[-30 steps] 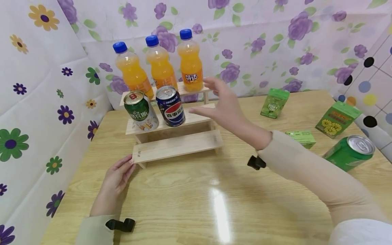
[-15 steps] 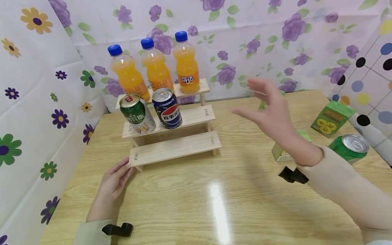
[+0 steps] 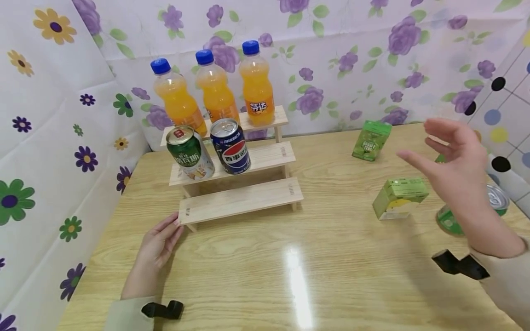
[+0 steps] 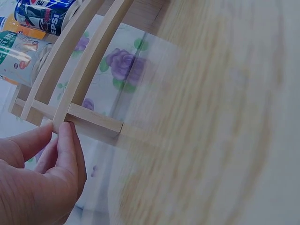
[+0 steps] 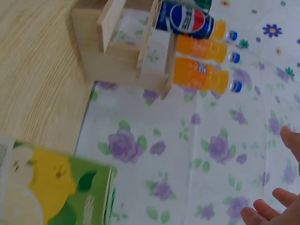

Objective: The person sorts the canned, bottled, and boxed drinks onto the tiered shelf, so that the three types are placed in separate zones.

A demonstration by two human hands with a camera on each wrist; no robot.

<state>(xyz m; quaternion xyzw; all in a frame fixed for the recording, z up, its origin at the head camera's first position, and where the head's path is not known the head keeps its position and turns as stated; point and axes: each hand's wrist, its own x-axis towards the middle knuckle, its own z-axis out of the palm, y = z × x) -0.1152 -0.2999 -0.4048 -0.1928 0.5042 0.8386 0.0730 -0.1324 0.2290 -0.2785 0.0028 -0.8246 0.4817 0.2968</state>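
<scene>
Pinches three-tier pale-wood stand (image 3: 242,200) at 7 o'clock corner with left hand (image 3: 160,241). Holds right hand (image 3: 463,177), thumb and fingers apart, empty, nearer to silver-topped green metal can (image 3: 449,221), long axis upright, part-hidden at 6 o'clock from palm.

- Head view: bright, fairly even light; the large lettering on the navy cylindrical metal can (image 3: 230,147) is legible.
- A white glare streak (image 3: 299,289) runs down the glossy, light-brown wood-grain table (image 3: 232,276).
- A soft-edged shadow (image 3: 414,257) spreads across the table below the bare right hand (image 3: 460,170).
- Left wrist view: dimmer, bluish; the purple-flowered white cloth (image 4: 124,65) fades hazily toward the wood grain.
- Right wrist view: dull, softly blurred, including the green-and-yellow cardboard carton (image 5: 70,183).
</scene>
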